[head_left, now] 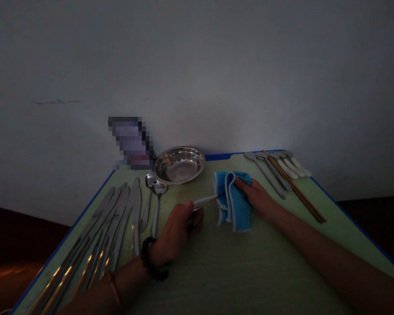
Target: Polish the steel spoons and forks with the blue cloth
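Observation:
My left hand, with a dark beaded bracelet at its wrist, is closed round a utensil with a white handle. The far end of that utensil runs into a folded blue cloth with pale edging, so its kind is hidden. My right hand grips the cloth from the right side, thumb on top. Both hands are above the middle of the table. Left of my left hand lie two metal spoons and several table knives, their handles toward me.
A shallow metal bowl stands at the back by the wall. A blurred-out screen leans left of it. At the back right lie metal cutlery, brown chopsticks and several white-handled utensils. The pale green table has blue edges.

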Demonstrator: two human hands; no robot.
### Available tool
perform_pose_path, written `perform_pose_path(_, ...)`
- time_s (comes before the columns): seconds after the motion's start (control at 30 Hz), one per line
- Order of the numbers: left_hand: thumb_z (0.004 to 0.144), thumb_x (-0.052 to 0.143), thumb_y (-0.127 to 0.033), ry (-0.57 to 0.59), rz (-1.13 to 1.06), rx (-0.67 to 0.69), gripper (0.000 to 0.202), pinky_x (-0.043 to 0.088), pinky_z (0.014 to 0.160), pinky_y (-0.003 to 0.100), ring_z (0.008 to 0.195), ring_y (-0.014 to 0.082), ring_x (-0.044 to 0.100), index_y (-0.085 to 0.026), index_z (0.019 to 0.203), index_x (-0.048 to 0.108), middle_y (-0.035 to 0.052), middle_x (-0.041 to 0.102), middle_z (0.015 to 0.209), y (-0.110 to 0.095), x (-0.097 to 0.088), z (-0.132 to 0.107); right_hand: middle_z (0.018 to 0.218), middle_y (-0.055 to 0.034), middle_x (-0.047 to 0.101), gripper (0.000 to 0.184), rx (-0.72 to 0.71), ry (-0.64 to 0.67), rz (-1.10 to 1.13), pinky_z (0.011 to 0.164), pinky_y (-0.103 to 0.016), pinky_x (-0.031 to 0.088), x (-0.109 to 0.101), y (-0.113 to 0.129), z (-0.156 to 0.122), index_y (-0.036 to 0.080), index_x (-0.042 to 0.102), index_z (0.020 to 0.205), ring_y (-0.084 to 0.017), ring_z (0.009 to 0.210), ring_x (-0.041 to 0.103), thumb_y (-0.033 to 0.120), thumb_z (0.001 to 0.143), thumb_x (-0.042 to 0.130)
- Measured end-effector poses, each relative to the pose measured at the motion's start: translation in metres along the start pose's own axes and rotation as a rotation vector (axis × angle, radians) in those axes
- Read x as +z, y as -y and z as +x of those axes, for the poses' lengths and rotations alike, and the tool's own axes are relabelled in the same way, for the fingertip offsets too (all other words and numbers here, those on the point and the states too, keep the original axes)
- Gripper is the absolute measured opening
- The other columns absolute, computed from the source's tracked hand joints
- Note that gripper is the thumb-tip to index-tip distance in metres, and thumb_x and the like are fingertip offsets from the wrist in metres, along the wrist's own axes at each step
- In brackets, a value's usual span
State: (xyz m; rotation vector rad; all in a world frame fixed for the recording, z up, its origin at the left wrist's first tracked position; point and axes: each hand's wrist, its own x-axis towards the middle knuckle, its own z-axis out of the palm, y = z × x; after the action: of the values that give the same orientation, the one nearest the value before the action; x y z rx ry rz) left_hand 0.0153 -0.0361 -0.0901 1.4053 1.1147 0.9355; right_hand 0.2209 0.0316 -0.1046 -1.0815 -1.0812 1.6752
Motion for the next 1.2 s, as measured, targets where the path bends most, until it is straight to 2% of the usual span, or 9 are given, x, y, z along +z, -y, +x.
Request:
perform_pose_path(0.13,0.085,0.018,-0.058,0.048,0.033,0.025,0.054,0.021,0.041,0.024,0.041,0.01,0.03,-0.02,0.053,0.039,-0.0042,0.035,0.043,-0.003,0.001,-0.002,0.056,0.0036,0.057,0.031,0.034,-0.03,0.017,0.056,-0.027,0.047,0.001,0.003,-0.001,0.018,0.06,0.077,-0.011,0.05,0.054,0.047,0.067,0.064)
perform_pose_path(0.33,0.09,0.016,-0.042,0.264,0.212,0.043,0.05,0.03,0.047,0.024,0.044,0.0101,0.036,-0.018,0.056,0.043,-0.0034,0.039,0.048,-0.021,0.003,-0.003,0.061,0.0014,0.061,0.031,0.062,-0.051,0.092,0.057,-0.029,0.049,0.003,0.009,-0.005,0.02,0.059,0.076,-0.013,0.052,0.057,0.048,0.064,0.066)
perform_pose_path(0.5,0.092,0.017,-0.037,0.383,0.376,0.067,0.048,0.033,0.053,0.023,0.047,0.0098,0.039,-0.017,0.058,0.045,-0.0038,0.04,0.05,-0.023,0.003,-0.002,0.06,0.0014,0.061,0.029,0.058,-0.032,0.106,0.059,-0.03,0.051,0.004,0.011,-0.006,0.02,0.058,0.076,-0.013,0.052,0.058,0.047,0.066,0.064)
perform_pose_path(0.73,0.093,0.019,-0.036,0.346,0.388,0.054,0.048,0.032,0.05,0.021,0.046,0.0082,0.038,-0.016,0.057,0.045,-0.0051,0.039,0.049,-0.023,0.004,0.0,0.06,0.002,0.062,0.027,0.054,-0.052,0.1,0.057,-0.029,0.05,0.006,0.011,-0.006,0.02,0.057,0.076,-0.013,0.053,0.058,0.046,0.069,0.063)
perform_pose_path(0.93,0.092,0.028,-0.035,0.323,0.487,0.07,0.04,0.031,0.05,0.02,0.048,0.0078,0.038,-0.016,0.061,0.046,-0.0063,0.039,0.052,-0.023,0.004,-0.001,0.059,0.0022,0.06,0.029,0.062,-0.049,0.098,0.055,-0.029,0.05,0.005,0.01,-0.005,0.02,0.058,0.076,-0.012,0.051,0.057,0.047,0.067,0.064)
perform_pose_path(1.2,0.092,0.027,-0.034,0.335,0.503,0.067,0.041,0.031,0.05,0.021,0.048,0.0079,0.038,-0.016,0.061,0.046,-0.006,0.039,0.052,-0.022,0.004,-0.001,0.062,0.0013,0.061,0.03,0.049,-0.036,0.086,0.058,-0.029,0.05,0.004,0.009,-0.005,0.02,0.058,0.078,-0.012,0.054,0.058,0.047,0.068,0.064)
